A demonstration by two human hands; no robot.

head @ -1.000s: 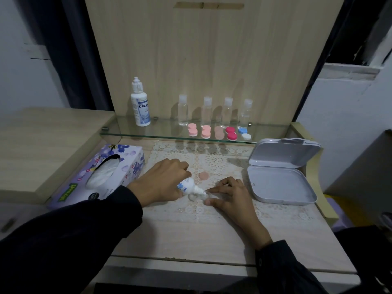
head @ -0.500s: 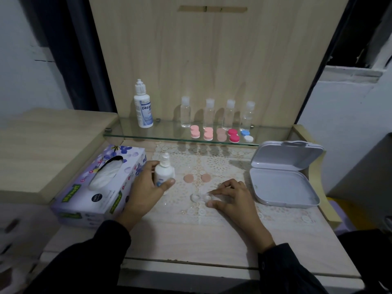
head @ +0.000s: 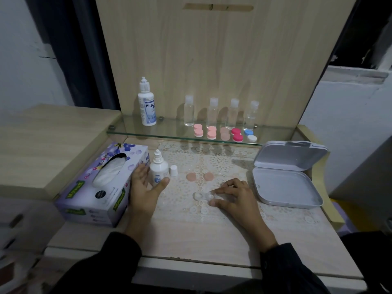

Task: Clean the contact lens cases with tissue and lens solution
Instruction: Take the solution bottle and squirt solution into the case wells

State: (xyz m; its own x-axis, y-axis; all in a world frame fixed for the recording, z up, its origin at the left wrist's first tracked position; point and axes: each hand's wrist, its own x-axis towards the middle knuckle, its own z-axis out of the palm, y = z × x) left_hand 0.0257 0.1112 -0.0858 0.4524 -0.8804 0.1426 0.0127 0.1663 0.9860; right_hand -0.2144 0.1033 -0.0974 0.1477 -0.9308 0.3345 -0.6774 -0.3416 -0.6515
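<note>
Right hand (head: 235, 197) is pinching the right end of the clear lens case (head: 200, 195) between thumb and forefinger, pinning it flat near the middle of the table (head: 191, 240), its two peach lids (head: 191, 177) lying just behind. Case is looking light, stiff and slick (probably wet, so prone to skating); best taken by the outer rim, wells up. Left hand (head: 146, 187) is lying spread and slack beside the upright, uncapped solution bottle (head: 158, 171), thumb touching its base, next to the tissue box (head: 101, 183) at the left edge.
</note>
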